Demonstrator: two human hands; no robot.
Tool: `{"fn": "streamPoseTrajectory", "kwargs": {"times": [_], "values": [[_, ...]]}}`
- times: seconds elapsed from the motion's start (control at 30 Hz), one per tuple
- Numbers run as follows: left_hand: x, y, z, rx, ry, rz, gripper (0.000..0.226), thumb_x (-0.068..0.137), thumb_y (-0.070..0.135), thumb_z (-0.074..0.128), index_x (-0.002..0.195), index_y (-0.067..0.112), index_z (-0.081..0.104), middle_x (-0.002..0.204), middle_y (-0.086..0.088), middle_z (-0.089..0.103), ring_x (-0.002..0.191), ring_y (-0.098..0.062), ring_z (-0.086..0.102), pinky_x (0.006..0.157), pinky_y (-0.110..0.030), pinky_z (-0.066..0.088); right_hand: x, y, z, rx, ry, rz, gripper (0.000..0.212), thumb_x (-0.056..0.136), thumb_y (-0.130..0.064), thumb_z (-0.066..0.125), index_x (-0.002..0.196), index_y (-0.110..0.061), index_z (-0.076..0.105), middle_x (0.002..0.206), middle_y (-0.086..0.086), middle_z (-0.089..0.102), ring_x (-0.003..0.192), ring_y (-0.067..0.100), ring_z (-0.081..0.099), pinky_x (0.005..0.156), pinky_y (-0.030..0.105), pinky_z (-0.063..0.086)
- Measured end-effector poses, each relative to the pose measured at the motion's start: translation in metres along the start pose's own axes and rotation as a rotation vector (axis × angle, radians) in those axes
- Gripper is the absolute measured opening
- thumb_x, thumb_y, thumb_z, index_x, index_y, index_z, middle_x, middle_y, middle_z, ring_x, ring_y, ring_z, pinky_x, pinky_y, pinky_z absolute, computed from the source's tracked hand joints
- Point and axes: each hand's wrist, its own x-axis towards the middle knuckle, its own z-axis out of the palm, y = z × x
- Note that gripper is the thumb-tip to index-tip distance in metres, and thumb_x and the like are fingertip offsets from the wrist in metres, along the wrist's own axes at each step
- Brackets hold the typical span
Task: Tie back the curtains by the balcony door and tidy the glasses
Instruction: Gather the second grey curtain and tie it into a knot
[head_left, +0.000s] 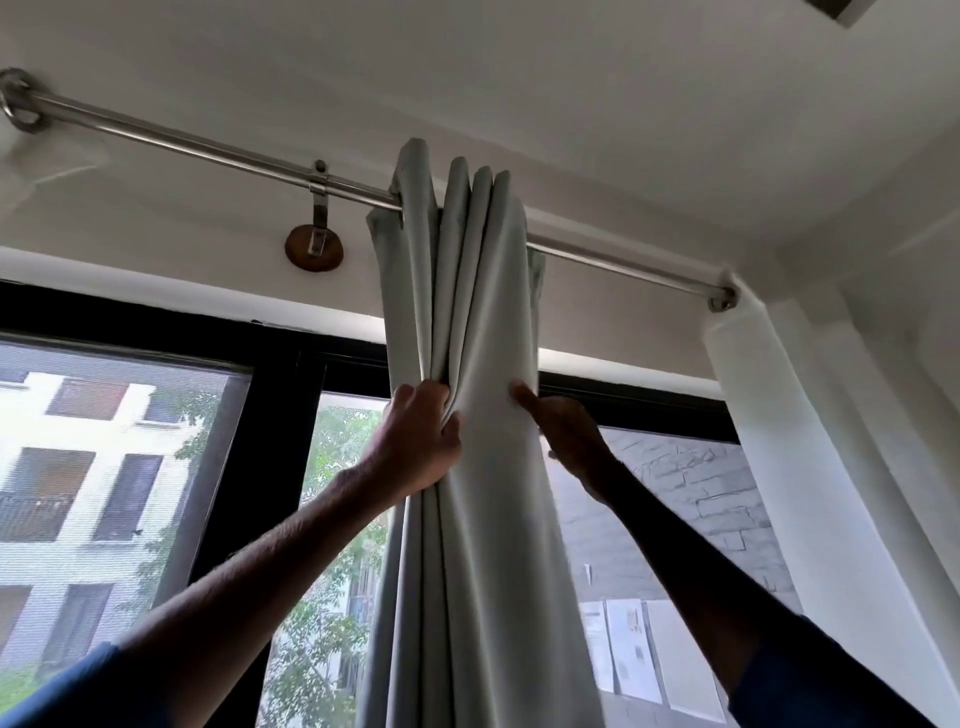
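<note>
I'm seeing the left hand (421, 436) gripping the front pleats of the grey curtain (483, 291), fingers curled into the folds. The right hand (569, 434) is clasping the bundle's right edge, thumb in front, fingers hidden behind. The curtain is hanging bunched midway along the rod (208, 148). Risks: no tie-back is showing, so freeing either hand is probably letting pleats fan out, and tugging downward is straining the bracket (318, 208). Glasses aren't showing.

Bright daylight through the window (130, 467), dim room, right arm (701, 561) dark in shadow, rod (208, 148) looks bent, slightly soft.
</note>
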Motion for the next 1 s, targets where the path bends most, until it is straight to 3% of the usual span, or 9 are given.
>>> {"fn": "streamPoseTrajectory", "kwargs": {"times": [0.07, 0.17, 0.3, 0.4, 0.53, 0.63, 0.7, 0.83, 1.0], "values": [[-0.001, 0.002, -0.003, 0.007, -0.009, 0.001, 0.021, 0.092, 0.019, 0.059, 0.102, 0.001, 0.054, 0.104, -0.022, 0.054, 0.102, -0.032, 0.047, 0.069, -0.024, 0.024, -0.006, -0.006, 0.001, 0.231, -0.244, 0.083, 0.072, 0.079, -0.080, 0.056, 0.104, -0.015, 0.076, 0.099, -0.002, 0.078, 0.095, 0.016, 0.074, 0.083, 0.037, 0.058], [-0.002, 0.004, -0.009, 0.007, -0.032, -0.005, 0.021, 0.093, 0.021, 0.058, 0.101, 0.002, 0.054, 0.104, -0.022, 0.053, 0.100, -0.032, 0.048, 0.071, -0.024, 0.028, -0.006, -0.013, 0.012, 0.374, -0.167, -0.009, 0.053, 0.087, -0.059, 0.065, 0.106, -0.010, 0.076, 0.100, 0.007, 0.078, 0.099, 0.025, 0.074, 0.084, 0.041, 0.060], [-0.001, 0.003, -0.017, 0.052, -0.051, -0.013, 0.022, 0.093, 0.020, 0.058, 0.106, 0.002, 0.054, 0.104, -0.022, 0.053, 0.101, -0.033, 0.050, 0.073, -0.029, 0.035, -0.013, -0.040, 0.037, -0.138, 0.060, -0.270, 0.050, 0.086, -0.038, 0.043, 0.080, 0.007, 0.064, 0.094, 0.028, 0.067, 0.095, 0.043, 0.065, 0.080, 0.049, 0.050], [0.001, 0.006, -0.024, 0.083, -0.061, 0.014, 0.017, 0.078, 0.006, 0.061, 0.074, 0.010, 0.045, 0.075, -0.012, 0.047, 0.083, -0.039, 0.055, 0.057, -0.031, 0.034, -0.030, -0.070, 0.059, -0.144, 0.081, -0.397, 0.023, 0.073, -0.027, 0.042, 0.063, -0.007, 0.047, 0.084, 0.030, 0.063, 0.085, 0.042, 0.062, 0.069, 0.044, 0.041], [0.006, 0.002, -0.030, 0.149, -0.071, 0.023, 0.035, 0.069, 0.000, 0.060, 0.060, 0.019, 0.032, 0.061, -0.003, 0.041, 0.064, -0.040, 0.057, 0.049, -0.027, 0.029, -0.027, -0.073, 0.071, -0.123, 0.018, -0.411, 0.021, 0.077, -0.024, 0.054, 0.065, -0.011, 0.042, 0.074, 0.019, 0.058, 0.075, 0.032, 0.057, 0.059, 0.033, 0.026], [0.007, 0.001, -0.028, 0.156, -0.064, 0.017, 0.037, 0.082, 0.011, 0.061, 0.063, 0.019, 0.030, 0.063, -0.001, 0.037, 0.062, -0.032, 0.047, 0.054, -0.029, 0.032, -0.026, -0.047, 0.065, -0.242, -0.012, -0.415, 0.014, 0.089, -0.003, 0.059, 0.080, -0.006, 0.048, 0.091, 0.028, 0.062, 0.087, 0.043, 0.059, 0.061, 0.029, 0.022], [0.006, 0.003, -0.025, 0.160, -0.041, 0.040, 0.038, 0.087, 0.017, 0.059, 0.066, 0.019, 0.028, 0.071, -0.005, 0.039, 0.068, -0.026, 0.040, 0.059, -0.030, 0.031, -0.029, -0.026, 0.065, -0.231, -0.047, -0.350, 0.013, 0.097, -0.009, 0.053, 0.102, 0.003, 0.055, 0.107, 0.028, 0.065, 0.101, 0.045, 0.061, 0.069, 0.037, 0.036], [0.009, 0.009, -0.024, 0.156, -0.041, 0.030, 0.036, 0.090, 0.019, 0.058, 0.068, 0.018, 0.029, 0.078, -0.008, 0.040, 0.077, -0.023, 0.037, 0.063, -0.028, 0.026, -0.026, 0.003, 0.070, 0.222, -0.153, -0.007, 0.068, 0.088, -0.072, 0.053, 0.125, -0.016, 0.058, 0.116, 0.011, 0.071, 0.099, 0.025, 0.071, 0.086, 0.045, 0.059], [0.004, 0.014, -0.025, 0.022, -0.012, -0.071, 0.041, 0.090, 0.022, 0.059, 0.062, 0.018, 0.030, 0.068, 0.002, 0.035, 0.081, -0.023, 0.039, 0.058, -0.028, 0.017, -0.039, 0.018, 0.065, 0.694, -0.402, 0.133, 0.058, 0.098, -0.061, 0.045, 0.126, -0.015, 0.067, 0.108, 0.004, 0.076, 0.092, 0.014, 0.073, 0.073, 0.026, 0.058]]}}
